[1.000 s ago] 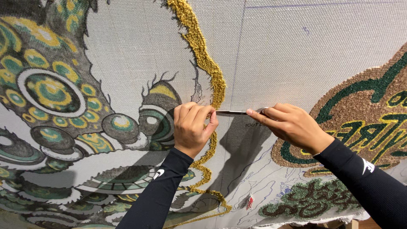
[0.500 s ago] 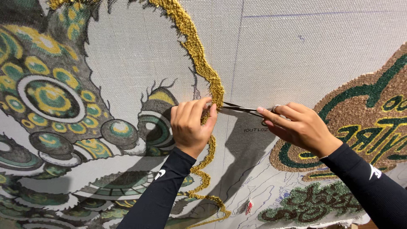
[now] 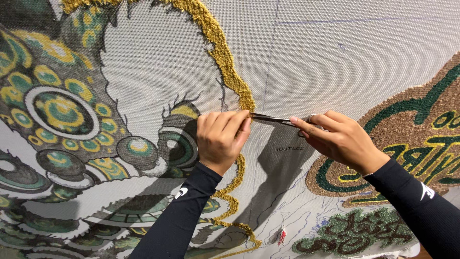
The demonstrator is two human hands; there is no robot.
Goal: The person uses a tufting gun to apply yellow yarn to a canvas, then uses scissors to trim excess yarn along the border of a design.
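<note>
Pressing against the grey backing cloth [image 3: 345, 62], the left hand [image 3: 221, 139] has its fingers curled and bunched at the gold tufted band [image 3: 225, 67], fingertips pinched where the scissors' tips meet them; what they pinch cannot be told. Right hand [image 3: 338, 139] grips the scissors [image 3: 275, 120] by the handles, fingers closed around them, blades nearly shut and lying level between both hands. Left of the hands sits a green-and-yellow circle pattern [image 3: 60, 112]; right, a brown and green tufted patch [image 3: 421, 129].
</note>
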